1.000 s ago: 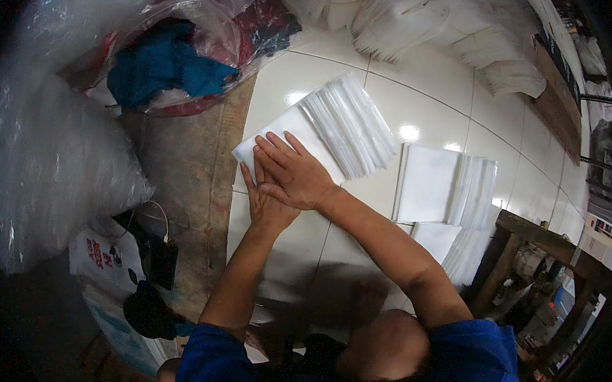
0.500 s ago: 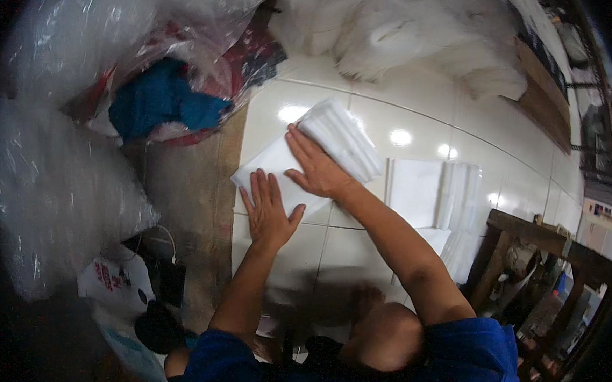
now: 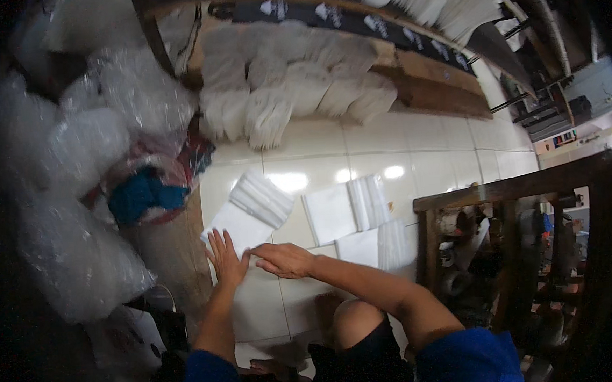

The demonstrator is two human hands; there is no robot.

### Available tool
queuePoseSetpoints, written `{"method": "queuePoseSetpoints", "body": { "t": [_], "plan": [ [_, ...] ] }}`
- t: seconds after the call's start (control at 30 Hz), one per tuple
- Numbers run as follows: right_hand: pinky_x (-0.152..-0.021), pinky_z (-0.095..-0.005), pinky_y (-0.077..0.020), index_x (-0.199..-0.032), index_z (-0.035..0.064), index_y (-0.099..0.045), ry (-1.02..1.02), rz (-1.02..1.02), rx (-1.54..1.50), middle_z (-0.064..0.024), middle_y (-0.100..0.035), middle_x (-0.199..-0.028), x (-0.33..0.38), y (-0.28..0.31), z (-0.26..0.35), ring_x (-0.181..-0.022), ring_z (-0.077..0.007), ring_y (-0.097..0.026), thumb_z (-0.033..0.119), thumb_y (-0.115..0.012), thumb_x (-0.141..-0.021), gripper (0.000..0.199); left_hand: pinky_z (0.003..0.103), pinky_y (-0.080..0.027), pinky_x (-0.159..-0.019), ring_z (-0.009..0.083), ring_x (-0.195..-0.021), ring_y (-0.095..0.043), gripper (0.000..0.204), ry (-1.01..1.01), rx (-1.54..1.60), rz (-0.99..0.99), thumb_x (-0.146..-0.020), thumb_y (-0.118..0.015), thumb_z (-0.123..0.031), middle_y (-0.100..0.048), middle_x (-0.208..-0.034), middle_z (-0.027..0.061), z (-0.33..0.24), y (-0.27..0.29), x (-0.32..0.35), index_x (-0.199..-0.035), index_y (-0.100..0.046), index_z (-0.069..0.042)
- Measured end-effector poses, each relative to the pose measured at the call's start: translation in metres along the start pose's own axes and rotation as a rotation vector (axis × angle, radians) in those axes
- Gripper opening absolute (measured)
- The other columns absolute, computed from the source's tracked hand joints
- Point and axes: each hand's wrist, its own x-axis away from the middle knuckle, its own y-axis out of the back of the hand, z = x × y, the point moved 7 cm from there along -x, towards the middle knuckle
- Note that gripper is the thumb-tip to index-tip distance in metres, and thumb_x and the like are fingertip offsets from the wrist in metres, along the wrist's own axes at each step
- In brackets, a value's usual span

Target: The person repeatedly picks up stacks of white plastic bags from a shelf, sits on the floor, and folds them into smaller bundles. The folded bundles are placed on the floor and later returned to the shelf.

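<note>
A flat white sheet-like stack [image 3: 236, 224], perhaps thin bags, lies askew on the tiles with a pleated, rolled-looking bundle [image 3: 261, 199] across its far right end. My left hand [image 3: 227, 260] rests on the near left part of the stack, fingers spread and thumb toward the right hand. My right hand [image 3: 286, 260] is closed at the stack's near corner, its fingertips beside the left thumb; whatever it pinches is too small to make out. To the right lie two similar white stacks, one farther off [image 3: 330, 214] and one nearer [image 3: 358, 249], each with a pleated end.
Clear plastic sacks [image 3: 85, 253] and a blue cloth [image 3: 145, 195] in plastic crowd the left. Bundles of whitish material [image 3: 306, 86] line the far side by a brown board [image 3: 440, 85]. A dark wooden frame [image 3: 516, 186] stands at right. White tiles [image 3: 380, 144] cover the floor.
The view has swung up, showing more of the far side. My right hand has left the top of the stack and closed at its near corner. My left hand stays spread on the stack.
</note>
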Motion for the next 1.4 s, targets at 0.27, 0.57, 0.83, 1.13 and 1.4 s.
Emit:
{"method": "queuePoseSetpoints", "body": {
  "t": [0.27, 0.57, 0.83, 1.13, 1.4],
  "plan": [
    [-0.095, -0.0445, -0.0457, -0.118, -0.0022, -0.057, -0.583, -0.200, 0.082, -0.0263, -0.058, -0.114, 0.102, 0.016, -0.038, -0.107, -0.0414, -0.057, 0.028, -0.052, -0.091, 0.041, 0.052, -0.022, -0.113, 0.0453, -0.134, -0.031, 0.047, 0.029, 0.159, 0.099, -0.082, -0.066, -0.033, -0.041, -0.139, 0.0304, -0.034, -0.031, 0.144, -0.111, -0.064, 0.004],
    [-0.099, -0.0454, -0.0442, -0.118, -0.0002, -0.059, -0.675, -0.089, -0.103, -0.0282, -0.058, -0.117, 0.109, -0.001, 0.092, -0.115, -0.0429, -0.053, 0.031, -0.055, -0.085, 0.046, 0.046, -0.044, -0.096, 0.0413, -0.105, -0.058, 0.044, 0.055, 0.278, 0.372, -0.083, -0.059, -0.035, -0.064, -0.105, 0.0262, -0.120, 0.098, 0.254, -0.099, -0.067, 0.005],
    [-0.101, -0.0461, -0.0412, -0.119, -0.0010, -0.058, -0.473, -0.214, -0.212, -0.0296, -0.057, -0.119, 0.079, 0.153, 0.241, -0.116, -0.0419, -0.052, 0.027, -0.049, -0.085, 0.045, 0.043, -0.048, -0.090, 0.0381, -0.102, -0.063, 0.050, 0.217, 0.142, 0.658, -0.086, -0.056, -0.040, -0.066, -0.103, 0.0269, -0.165, 0.270, 0.221, -0.110, -0.066, 0.003],
    [-0.093, -0.0428, -0.0466, -0.119, -0.0011, -0.057, -0.285, -0.540, -0.224, -0.0250, -0.061, -0.116, 0.106, 0.390, 0.326, -0.109, -0.0389, -0.058, 0.024, -0.052, -0.089, 0.040, 0.043, -0.049, -0.088, 0.0375, -0.099, -0.064, 0.046, 0.055, 0.136, 0.375, -0.081, -0.059, -0.040, -0.068, -0.098, 0.0236, -0.191, 0.339, 0.153, -0.099, -0.070, 0.002],
    [-0.087, -0.0344, -0.0490, -0.121, 0.0010, -0.057, -0.191, -0.925, -0.196, -0.0165, -0.064, -0.110, 0.218, 0.557, 0.369, -0.100, -0.0247, -0.062, 0.020, -0.057, -0.090, 0.036, 0.041, -0.049, -0.080, 0.0358, -0.092, -0.066, 0.042, -0.312, 0.256, 0.283, -0.088, -0.056, -0.038, -0.066, -0.094, 0.0255, -0.370, 0.460, 0.028, -0.098, -0.067, 0.002]
  ]
}}
